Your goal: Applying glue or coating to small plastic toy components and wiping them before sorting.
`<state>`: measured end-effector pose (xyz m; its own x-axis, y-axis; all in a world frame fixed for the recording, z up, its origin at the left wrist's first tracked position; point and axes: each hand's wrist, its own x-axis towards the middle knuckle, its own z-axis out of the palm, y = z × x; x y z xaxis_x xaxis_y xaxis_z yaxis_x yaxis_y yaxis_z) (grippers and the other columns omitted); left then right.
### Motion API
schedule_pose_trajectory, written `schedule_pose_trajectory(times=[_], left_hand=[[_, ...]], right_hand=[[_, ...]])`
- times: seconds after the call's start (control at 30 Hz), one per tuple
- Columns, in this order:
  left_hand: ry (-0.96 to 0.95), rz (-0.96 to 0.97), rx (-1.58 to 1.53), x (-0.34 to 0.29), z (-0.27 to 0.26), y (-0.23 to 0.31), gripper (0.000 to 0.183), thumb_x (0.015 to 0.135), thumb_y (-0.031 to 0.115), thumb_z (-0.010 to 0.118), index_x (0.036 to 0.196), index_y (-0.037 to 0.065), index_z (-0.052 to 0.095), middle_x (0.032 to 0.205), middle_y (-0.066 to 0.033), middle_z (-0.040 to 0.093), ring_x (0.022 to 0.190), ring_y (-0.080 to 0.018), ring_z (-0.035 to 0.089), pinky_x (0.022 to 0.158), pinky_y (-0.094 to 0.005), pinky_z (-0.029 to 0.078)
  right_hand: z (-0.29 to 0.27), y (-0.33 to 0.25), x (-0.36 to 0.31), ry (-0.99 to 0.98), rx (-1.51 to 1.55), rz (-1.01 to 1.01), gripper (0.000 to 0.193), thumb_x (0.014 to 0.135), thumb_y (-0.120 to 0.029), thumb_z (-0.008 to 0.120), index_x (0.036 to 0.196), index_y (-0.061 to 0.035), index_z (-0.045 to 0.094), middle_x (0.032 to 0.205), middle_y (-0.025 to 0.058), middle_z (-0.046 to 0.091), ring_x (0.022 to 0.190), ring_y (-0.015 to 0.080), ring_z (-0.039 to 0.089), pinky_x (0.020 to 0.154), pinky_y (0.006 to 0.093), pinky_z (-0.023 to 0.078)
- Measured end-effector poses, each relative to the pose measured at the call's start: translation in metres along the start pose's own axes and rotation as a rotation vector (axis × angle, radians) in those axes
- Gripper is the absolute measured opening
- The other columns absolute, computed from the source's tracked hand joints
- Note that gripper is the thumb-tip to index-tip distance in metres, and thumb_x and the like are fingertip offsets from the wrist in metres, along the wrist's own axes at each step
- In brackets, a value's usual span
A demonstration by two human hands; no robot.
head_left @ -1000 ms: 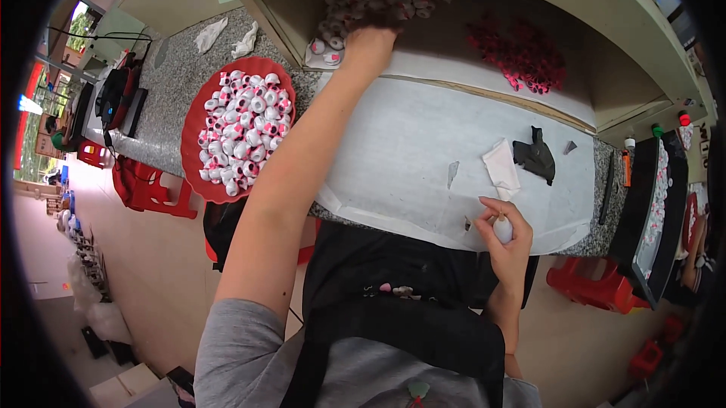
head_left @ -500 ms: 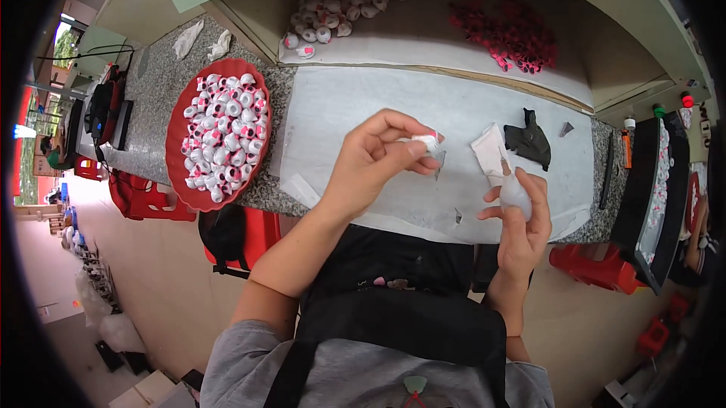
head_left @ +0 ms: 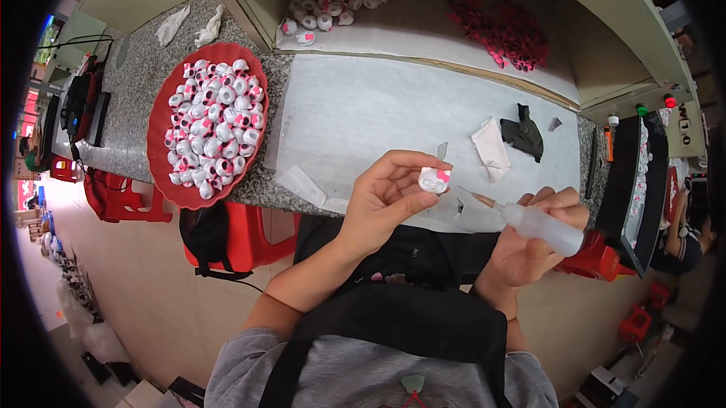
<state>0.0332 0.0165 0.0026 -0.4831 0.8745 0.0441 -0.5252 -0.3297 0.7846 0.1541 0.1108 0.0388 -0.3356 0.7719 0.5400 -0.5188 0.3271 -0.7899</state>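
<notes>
Between the thumb and fingers of my left hand [head_left: 383, 195] is a small rounded white piece [head_left: 434, 179] with a pink patch, its patterned side showing. My right hand [head_left: 533, 245] grips a translucent white squeeze bottle [head_left: 546, 229] with a thin needle tip [head_left: 473, 195]. The bottle lies tilted, its needle pointing left at the white piece, a short gap apart from it. Both hands are above the near edge of the white paper sheet [head_left: 355, 121]. To the left, a red scalloped tray [head_left: 159, 143] holds many similar white and pink pieces.
More white pieces [head_left: 333, 0] and a heap of small pink parts [head_left: 499, 30] lie in the shelf ahead. A folded white cloth [head_left: 491, 149] and a black crumpled scrap [head_left: 523, 134] rest on the paper. Red stools [head_left: 246, 238] stand below the bench. A co-worker sits at the far right.
My left hand has lowered and turned the white piece so its pink patch shows. My right hand has swung the bottle from upright to tilted, needle toward the piece. The view has shifted slightly.
</notes>
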Motion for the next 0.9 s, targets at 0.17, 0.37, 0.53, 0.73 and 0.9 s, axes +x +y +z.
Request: schedule_pose_trajectory(times=[0.17,0.37,0.53,0.73,0.9], left_hand=[[0.019,-0.016,-0.025,-0.002,0.000,0.004,0.032,0.070,-0.003,0.055,0.099,-0.002,0.043,0.099,-0.0150,0.049,0.090,-0.0176,0.050,0.080,-0.0317,0.042],[-0.001,-0.023,-0.027,-0.003,-0.004,0.006,0.033,0.070,-0.003,0.055,0.100,-0.002,0.043,0.097,-0.0140,0.051,0.090,-0.0167,0.051,0.077,-0.0286,0.043],[-0.005,-0.022,-0.031,-0.003,-0.004,0.007,0.033,0.070,-0.003,0.055,0.100,-0.002,0.043,0.097,-0.0139,0.051,0.088,-0.0168,0.051,0.076,-0.0281,0.043],[-0.021,-0.049,-0.055,-0.005,-0.004,0.006,0.033,0.070,-0.003,0.054,0.101,-0.002,0.043,0.097,-0.0139,0.051,0.088,-0.0170,0.051,0.076,-0.0286,0.044],[-0.027,-0.021,-0.026,-0.004,-0.004,0.004,0.032,0.070,-0.003,0.054,0.101,-0.001,0.043,0.097,-0.0138,0.051,0.089,-0.0173,0.051,0.076,-0.0290,0.044]], right_hand=[[0.005,0.001,-0.010,-0.048,-0.186,-0.119,0.041,0.060,-0.027,0.069,0.080,-0.0056,0.040,0.072,0.0047,0.037,0.052,0.0098,0.040,0.044,0.0202,0.036],[0.011,0.001,-0.013,-0.038,-0.237,-0.121,0.045,0.056,-0.030,0.072,0.077,-0.0065,0.040,0.070,0.0039,0.038,0.050,0.0097,0.040,0.044,0.0206,0.038],[0.013,0.000,-0.014,-0.066,-0.259,-0.111,0.046,0.054,-0.031,0.073,0.077,-0.0071,0.041,0.069,0.0035,0.039,0.051,0.0094,0.041,0.045,0.0205,0.038],[0.012,-0.001,-0.014,-0.091,-0.260,-0.131,0.044,0.055,-0.030,0.073,0.076,-0.0074,0.041,0.070,0.0034,0.040,0.051,0.0092,0.041,0.044,0.0198,0.038],[0.009,-0.003,-0.015,-0.110,-0.278,-0.110,0.044,0.055,-0.029,0.073,0.077,-0.0074,0.042,0.070,0.0034,0.040,0.051,0.0091,0.041,0.044,0.0197,0.037]])
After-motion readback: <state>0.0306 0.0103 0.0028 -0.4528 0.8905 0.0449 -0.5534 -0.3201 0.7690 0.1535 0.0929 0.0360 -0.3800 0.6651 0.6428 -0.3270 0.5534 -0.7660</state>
